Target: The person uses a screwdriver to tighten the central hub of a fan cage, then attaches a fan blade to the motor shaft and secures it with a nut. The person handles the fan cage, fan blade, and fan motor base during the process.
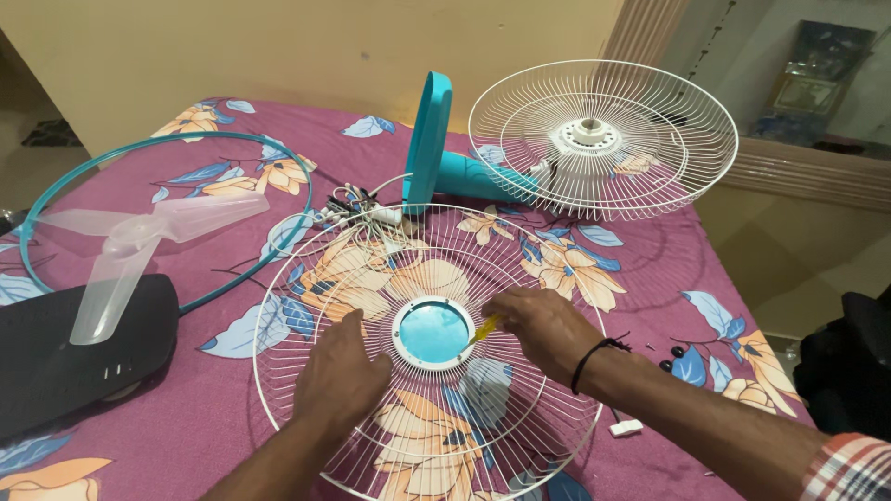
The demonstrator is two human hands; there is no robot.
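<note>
A white wire fan guard (520,278) lies flat on the flowered purple cloth, with a round teal badge (433,332) at its centre. My left hand (341,376) presses flat on the wires just left of the badge. My right hand (543,320) holds a small yellow-handled screwdriver (484,328), its tip at the badge's right rim. A black band circles my right wrist.
A teal fan body lies on its side with the rear white guard (603,139) and motor hub at the back. A clear fan blade (139,246) rests in a teal ring (158,139) at left, above a black base (65,357). Loose wires (357,209) lie behind the guard.
</note>
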